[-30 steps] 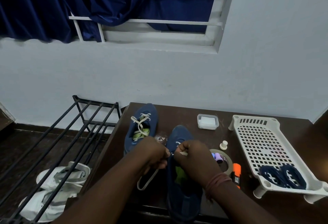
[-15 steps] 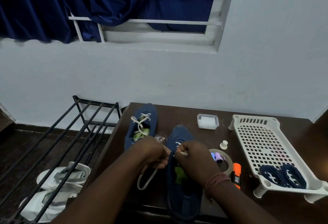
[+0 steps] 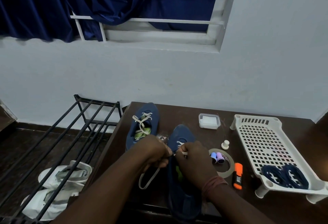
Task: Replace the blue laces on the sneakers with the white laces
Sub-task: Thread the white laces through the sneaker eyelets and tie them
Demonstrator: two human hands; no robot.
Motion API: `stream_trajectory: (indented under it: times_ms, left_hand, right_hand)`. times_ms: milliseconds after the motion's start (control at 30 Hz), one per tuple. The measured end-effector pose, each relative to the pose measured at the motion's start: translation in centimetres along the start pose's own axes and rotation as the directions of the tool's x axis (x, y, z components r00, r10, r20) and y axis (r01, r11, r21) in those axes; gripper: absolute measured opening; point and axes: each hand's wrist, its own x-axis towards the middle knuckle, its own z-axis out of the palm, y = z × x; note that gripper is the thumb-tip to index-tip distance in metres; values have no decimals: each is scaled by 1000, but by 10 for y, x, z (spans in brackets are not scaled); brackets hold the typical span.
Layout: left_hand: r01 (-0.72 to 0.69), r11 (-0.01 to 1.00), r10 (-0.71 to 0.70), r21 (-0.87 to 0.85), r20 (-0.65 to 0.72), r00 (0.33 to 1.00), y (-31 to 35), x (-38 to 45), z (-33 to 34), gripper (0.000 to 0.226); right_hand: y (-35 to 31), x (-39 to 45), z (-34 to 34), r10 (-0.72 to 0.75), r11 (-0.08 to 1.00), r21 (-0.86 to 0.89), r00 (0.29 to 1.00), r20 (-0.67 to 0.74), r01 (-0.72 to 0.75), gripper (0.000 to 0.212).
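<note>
Two blue sneakers lie on the dark table (image 3: 186, 115). The far sneaker (image 3: 142, 126) has a white lace through it. The near sneaker (image 3: 182, 184) lies under my hands, toe pointing away, with a white lace (image 3: 148, 179) crossing its front eyelets and looping down on its left side. My left hand (image 3: 152, 151) grips that lace at the sneaker's left edge. My right hand (image 3: 193, 160) pinches the lace's other end over the tongue. The blue laces (image 3: 284, 177) lie bundled in the white tray (image 3: 262, 135) at the right.
A tape roll (image 3: 229, 170) with small purple spools inside, an orange marker (image 3: 237, 176), a white knob (image 3: 225, 144) and a small clear box (image 3: 209, 121) lie beside the near sneaker. A black shoe rack (image 3: 71, 135) with white shoes (image 3: 58, 188) under it stands left of the table.
Both hands stay at the near sneaker's eyelets; they have shifted only slightly, and the lace loop on the left hangs much as before.
</note>
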Motion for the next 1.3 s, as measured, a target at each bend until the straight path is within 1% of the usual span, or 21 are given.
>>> stream_trajectory:
  times_ms: [100,233,267,333,400,533,667,900,1067,1233,1300]
  left_hand:
    - [3,1000,-3,3,-31,1000,-2,4,0,11]
    - [24,1000,-25,-4,-39,999,-2,6,2,11]
    - [33,999,-33,-6,-41,999,-2,7,2,11]
    - [52,999,-52,-8,-45,998,-1,9,3,10]
    - [64,998,-65,-7,-47,997,-2,10,3,10]
    - [65,998,-66,-19,-43,997,-5,14,2,12]
    - [61,998,-62,-20,-29,998,-7,18,2,16]
    - [61,998,-61,-19,7,998,-6,17,-1,14]
    - [55,998,-54,-31,18,998,-6,19,-1,18]
    - [38,999,-37,-34,42,998,-6,16,-1,15]
    - [36,998,-33,-45,62,998,-6,16,0,16]
  right_hand:
    - [0,0,1,52,999,3,999,9,-52,15]
    - [0,1,4,102,992,72,995,1,-101,28]
    - [0,1,4,110,990,89,994,-11,-109,29]
    - [0,1,5,115,990,84,993,-7,-114,24]
    - [1,2,6,96,993,67,995,4,-96,18]
    - [1,1,4,74,997,33,997,15,-75,17]
    - [-3,-4,2,6,998,-62,999,34,-4,28]
    - [5,1,6,-48,998,-41,996,71,51,27]
    - [8,0,6,-74,997,-2,994,79,74,25]
    - [6,3,5,-36,999,5,998,59,36,26]
    - [6,3,3,-40,999,10,998,42,40,22]
